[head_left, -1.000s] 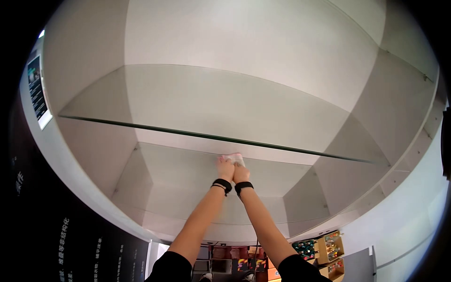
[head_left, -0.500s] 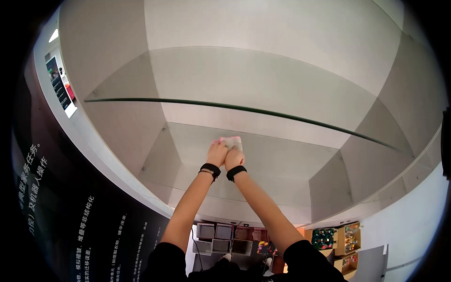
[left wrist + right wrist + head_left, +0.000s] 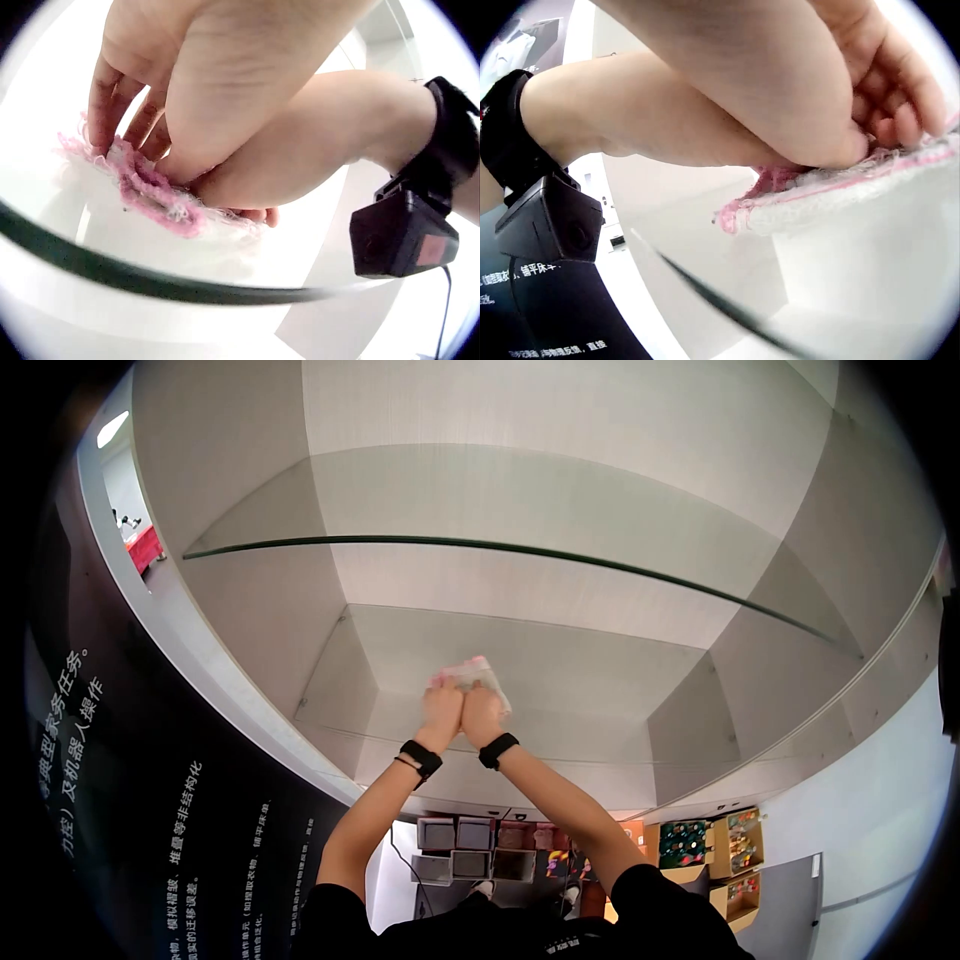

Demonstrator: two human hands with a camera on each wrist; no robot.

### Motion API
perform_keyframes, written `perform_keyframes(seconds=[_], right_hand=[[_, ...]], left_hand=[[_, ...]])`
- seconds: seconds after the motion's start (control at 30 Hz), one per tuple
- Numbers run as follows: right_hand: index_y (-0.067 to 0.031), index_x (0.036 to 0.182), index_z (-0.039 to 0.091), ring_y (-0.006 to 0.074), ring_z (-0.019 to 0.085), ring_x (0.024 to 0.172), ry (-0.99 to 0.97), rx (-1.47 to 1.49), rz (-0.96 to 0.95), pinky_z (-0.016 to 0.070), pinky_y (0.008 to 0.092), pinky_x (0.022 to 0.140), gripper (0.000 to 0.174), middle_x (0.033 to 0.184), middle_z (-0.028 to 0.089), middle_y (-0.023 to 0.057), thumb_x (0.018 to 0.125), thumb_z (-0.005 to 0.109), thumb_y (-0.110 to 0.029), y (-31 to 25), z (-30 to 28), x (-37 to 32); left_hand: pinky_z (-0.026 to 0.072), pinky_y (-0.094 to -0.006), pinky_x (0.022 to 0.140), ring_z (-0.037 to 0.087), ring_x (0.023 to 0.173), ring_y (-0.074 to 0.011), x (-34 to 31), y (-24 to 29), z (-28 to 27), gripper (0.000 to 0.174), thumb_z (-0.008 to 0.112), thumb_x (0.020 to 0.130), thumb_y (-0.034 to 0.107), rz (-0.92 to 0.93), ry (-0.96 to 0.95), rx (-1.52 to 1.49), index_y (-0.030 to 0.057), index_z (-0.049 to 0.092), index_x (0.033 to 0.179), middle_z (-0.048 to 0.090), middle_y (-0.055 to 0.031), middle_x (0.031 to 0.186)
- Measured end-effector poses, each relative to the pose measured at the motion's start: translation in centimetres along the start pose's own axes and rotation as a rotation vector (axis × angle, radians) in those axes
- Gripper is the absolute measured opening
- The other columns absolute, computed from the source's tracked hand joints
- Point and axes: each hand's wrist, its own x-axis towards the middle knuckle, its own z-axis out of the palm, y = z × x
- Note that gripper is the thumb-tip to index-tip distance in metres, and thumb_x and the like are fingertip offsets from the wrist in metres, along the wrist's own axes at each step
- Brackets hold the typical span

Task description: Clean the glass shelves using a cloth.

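Note:
Side by side over the lower glass shelf [image 3: 590, 670], both hands hold a fluffy white cloth with pink edging [image 3: 488, 678]. My left hand [image 3: 442, 716] grips its left part, fingers bent down onto the bunched pink edge [image 3: 142, 184] in the left wrist view. My right hand [image 3: 484, 716] pinches the cloth between thumb and curled fingers [image 3: 907, 124], as the right wrist view shows. The cloth's far corner sticks out beyond the fingertips; the part under the palms is hidden. Thumbs of the two hands are close together.
An upper glass shelf [image 3: 540, 510] spans the pale cabinet above the hands, its dark green front edge crossing the view. Cabinet walls [image 3: 255, 610] flank both sides. Below are grey bins [image 3: 471, 865] and boxes of small items [image 3: 738, 840]. A black panel with white lettering [image 3: 130, 810] stands at left.
Both hands have drawn the cloth back from the shelf's rear toward its front and slightly left. The cloth has turned and more of it shows. The head view has shifted too.

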Motion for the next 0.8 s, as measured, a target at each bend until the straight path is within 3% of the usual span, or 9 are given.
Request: perform_keyframes(seconds=[0.13,0.27,0.47,0.53,0.67,0.73,0.77,0.8], right_hand=[[-0.0071,0.073,0.056,0.0135,0.054,0.05,0.07,0.051,-0.1,0.0401,0.0237,0.037,0.016,0.069,0.056,0.0056,0.062,0.05,-0.017,-1.8,-0.7,-2.2],[-0.0058,0.078,0.055,0.0157,0.054,0.06,0.017,0.068,-0.141,0.0419,0.0262,0.045,0.018,0.075,0.055,0.008,0.065,0.045,-0.013,1.2,-2.4,-6.3],[0.0005,0.086,0.051,0.0147,0.054,0.059,-0.018,0.071,0.105,0.0416,0.0223,0.046,0.025,0.086,0.051,0.014,0.066,0.044,-0.012,3.6,-1.7,-10.2],[0.0033,0.082,0.051,0.0141,0.053,0.057,0.147,0.022,0.007,0.0415,0.0212,0.045,0.023,0.079,0.053,0.0127,0.065,0.044,-0.011,3.0,-2.3,-10.7],[0.0044,0.08,0.051,0.0149,0.053,0.056,0.141,0.119,-0.199,0.042,0.0216,0.045,0.022,0.072,0.052,0.0116,0.065,0.045,-0.011,-0.1,-4.0,-9.7],[0.0084,0.095,0.041,0.0202,0.054,0.054,0.131,0.202,-0.287,0.0429,0.0245,0.043,0.034,0.067,0.051,0.0113,0.066,0.041,-0.01,-2.6,-4.0,-8.4],[-0.0003,0.073,0.054,0.0172,0.054,0.058,0.098,0.198,-0.239,0.043,0.0237,0.047,0.017,0.074,0.051,0.0124,0.064,0.045,-0.013,-4.0,-4.0,-7.9],[-0.0003,0.073,0.054,0.0172,0.054,0.058,0.11,0.201,-0.257,0.043,0.0237,0.047,0.017,0.074,0.051,0.0124,0.064,0.045,-0.013,-5.4,-3.9,-7.2]], left_hand=[[0.0403,-0.0323,0.058,0.047,0.069,-0.0247,-2.8,-0.7,-0.9,0.011,0.052,0.057,0.013,-0.058,0.067,0.07,0.0031,0.054,0.061,0.047,-0.0087,0.072],[0.0403,-0.0299,0.057,0.046,0.072,-0.0234,-4.0,2.7,-2.2,0.009,0.051,0.057,0.01,0.086,0.054,-0.001,0.0033,0.054,0.061,0.046,-0.0084,0.073],[0.0398,-0.0285,0.055,0.044,0.069,-0.0208,-5.9,6.8,-1.8,0.013,0.05,0.055,0.007,0.126,0.127,-0.101,-0.0004,0.051,0.066,0.043,-0.0077,0.072],[0.0396,-0.0277,0.055,0.044,0.07,-0.0206,-6.8,6.2,-2.3,0.014,0.049,0.056,0.007,0.128,0.155,-0.095,-0.0005,0.05,0.068,0.043,-0.0078,0.073],[0.0394,-0.028,0.056,0.044,0.071,-0.0204,-8.2,2.5,-3.3,0.015,0.048,0.058,0.008,0.012,0.14,-0.02,0.0,0.049,0.07,0.043,-0.0079,0.074],[0.0393,-0.03,0.057,0.045,0.074,-0.0204,-8.8,0.1,-3.3,0.015,0.047,0.059,0.009,-0.104,0.117,0.05,0.0015,0.049,0.072,0.043,-0.0077,0.076],[0.0393,-0.03,0.057,0.045,0.074,-0.0204,-9.2,-1.1,-3.4,0.015,0.047,0.059,0.009,-0.12,0.126,0.064,0.0015,0.049,0.072,0.043,-0.0077,0.076],[0.0393,-0.0319,0.059,0.045,0.076,-0.0217,-9.5,-2.5,-3.5,0.018,0.049,0.059,0.01,-0.17,0.105,0.065,0.0026,0.048,0.075,0.043,-0.0085,0.079]])
